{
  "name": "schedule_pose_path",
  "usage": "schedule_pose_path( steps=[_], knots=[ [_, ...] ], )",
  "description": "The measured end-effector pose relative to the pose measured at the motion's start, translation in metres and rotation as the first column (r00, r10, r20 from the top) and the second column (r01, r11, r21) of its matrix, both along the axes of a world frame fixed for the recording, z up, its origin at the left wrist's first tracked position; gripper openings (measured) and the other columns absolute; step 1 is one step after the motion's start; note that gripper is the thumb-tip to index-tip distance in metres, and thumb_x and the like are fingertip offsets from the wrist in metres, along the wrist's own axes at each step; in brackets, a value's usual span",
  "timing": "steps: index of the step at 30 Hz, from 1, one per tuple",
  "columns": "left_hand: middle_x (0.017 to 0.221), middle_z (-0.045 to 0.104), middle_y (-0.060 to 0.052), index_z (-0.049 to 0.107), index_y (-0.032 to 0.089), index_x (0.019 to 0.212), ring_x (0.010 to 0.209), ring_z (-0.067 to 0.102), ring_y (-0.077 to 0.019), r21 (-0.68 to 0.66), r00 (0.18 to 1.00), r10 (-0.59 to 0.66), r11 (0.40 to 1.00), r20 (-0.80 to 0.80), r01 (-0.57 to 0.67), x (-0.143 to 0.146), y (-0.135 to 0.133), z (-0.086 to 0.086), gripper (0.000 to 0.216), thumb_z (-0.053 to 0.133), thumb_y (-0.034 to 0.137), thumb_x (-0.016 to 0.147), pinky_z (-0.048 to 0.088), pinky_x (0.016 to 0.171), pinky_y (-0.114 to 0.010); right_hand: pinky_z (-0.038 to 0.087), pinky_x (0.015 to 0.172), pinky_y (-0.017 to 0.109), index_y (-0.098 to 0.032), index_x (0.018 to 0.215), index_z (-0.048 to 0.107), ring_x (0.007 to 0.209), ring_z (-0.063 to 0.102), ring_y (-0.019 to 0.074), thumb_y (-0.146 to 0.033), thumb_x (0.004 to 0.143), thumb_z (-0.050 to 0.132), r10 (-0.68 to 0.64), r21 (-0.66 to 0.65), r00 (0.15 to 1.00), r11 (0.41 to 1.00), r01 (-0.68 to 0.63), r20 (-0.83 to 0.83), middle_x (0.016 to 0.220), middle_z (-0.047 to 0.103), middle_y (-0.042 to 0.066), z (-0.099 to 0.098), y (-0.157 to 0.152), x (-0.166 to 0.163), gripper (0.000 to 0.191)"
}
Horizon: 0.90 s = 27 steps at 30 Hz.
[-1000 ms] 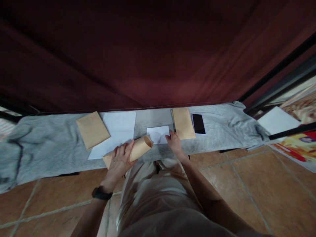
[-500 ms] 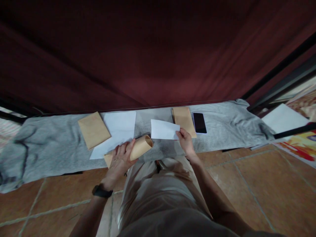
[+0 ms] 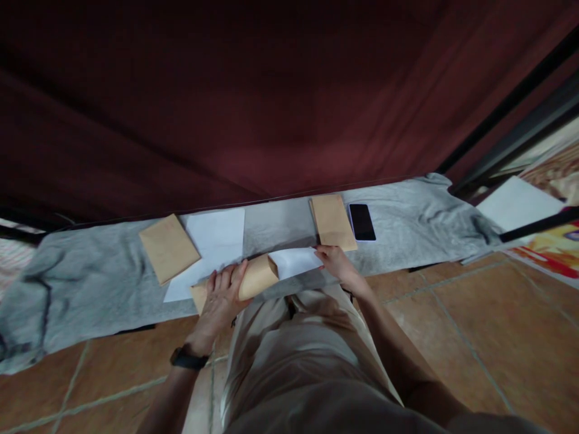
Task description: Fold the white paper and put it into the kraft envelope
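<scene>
Two grips at lower centre of the frame: the left hand point(image 3: 224, 296) clasps the brown envelope point(image 3: 259, 277), the right hand point(image 3: 337, 264) pinches white paper point(image 3: 296, 263), best kept straight at the open mouth.

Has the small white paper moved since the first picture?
Yes: judged against the smartphone, the small white paper in the right hand moved toward the person, to the mouth of the brown envelope.
</scene>
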<state>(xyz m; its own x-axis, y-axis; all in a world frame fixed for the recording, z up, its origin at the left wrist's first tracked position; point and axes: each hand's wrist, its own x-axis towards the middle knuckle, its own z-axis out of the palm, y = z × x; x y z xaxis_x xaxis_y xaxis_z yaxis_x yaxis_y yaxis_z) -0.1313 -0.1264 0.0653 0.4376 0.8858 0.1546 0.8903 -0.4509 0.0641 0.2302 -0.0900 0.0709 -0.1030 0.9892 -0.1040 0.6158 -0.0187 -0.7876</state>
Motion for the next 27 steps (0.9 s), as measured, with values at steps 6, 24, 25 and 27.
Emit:
schedule_pose_path(
  steps=[6,24,25,27],
  knots=[
    [0.145,0.052,-0.020,0.022,0.022,0.164,0.136,0.049,-0.0397,-0.016,0.999,-0.034,0.999,0.038,0.034,0.005,0.002,0.001,0.097,0.073,0.031,0.082,0.025,0.120,-0.064,0.036,0.051,0.020,-0.021,0.073,0.069,0.056,0.065,0.0142,-0.011,0.094,0.054,-0.015,-0.063,0.999,0.998,0.012,-0.045,0.062,0.069,-0.001,-0.002,-0.003,-0.016,0.028],
    [0.148,0.051,-0.023,0.021,0.020,0.164,0.143,0.044,-0.0379,0.024,0.981,-0.174,0.985,0.086,0.172,0.050,0.012,0.011,0.098,0.075,0.025,0.083,0.021,0.123,-0.061,0.051,0.081,0.028,-0.020,0.070,0.065,0.087,0.066,0.0173,-0.025,0.096,0.059,-0.036,0.037,0.961,0.998,0.048,-0.273,0.094,0.070,0.007,-0.039,-0.011,-0.070,0.027],
    [0.148,0.051,-0.023,0.021,0.020,0.164,0.144,0.043,-0.0377,0.021,0.980,-0.178,0.984,0.087,0.177,0.051,0.012,0.011,0.098,0.075,0.024,0.083,0.021,0.123,-0.061,0.050,0.075,0.025,-0.020,0.068,0.064,0.080,0.065,0.0155,-0.027,0.096,0.058,-0.040,0.009,0.959,0.999,0.045,-0.281,0.088,0.069,0.005,-0.040,-0.012,-0.070,0.029],
    [0.148,0.050,-0.022,0.021,0.020,0.165,0.144,0.043,-0.0375,0.012,0.978,-0.187,0.982,0.088,0.187,0.053,0.012,0.011,0.098,0.075,0.024,0.083,0.021,0.124,-0.061,0.045,0.064,0.022,-0.019,0.064,0.061,0.068,0.059,0.0128,-0.029,0.095,0.055,-0.044,-0.019,0.956,0.999,0.040,-0.289,0.076,0.065,0.002,-0.040,-0.013,-0.071,0.033]
  ],
)
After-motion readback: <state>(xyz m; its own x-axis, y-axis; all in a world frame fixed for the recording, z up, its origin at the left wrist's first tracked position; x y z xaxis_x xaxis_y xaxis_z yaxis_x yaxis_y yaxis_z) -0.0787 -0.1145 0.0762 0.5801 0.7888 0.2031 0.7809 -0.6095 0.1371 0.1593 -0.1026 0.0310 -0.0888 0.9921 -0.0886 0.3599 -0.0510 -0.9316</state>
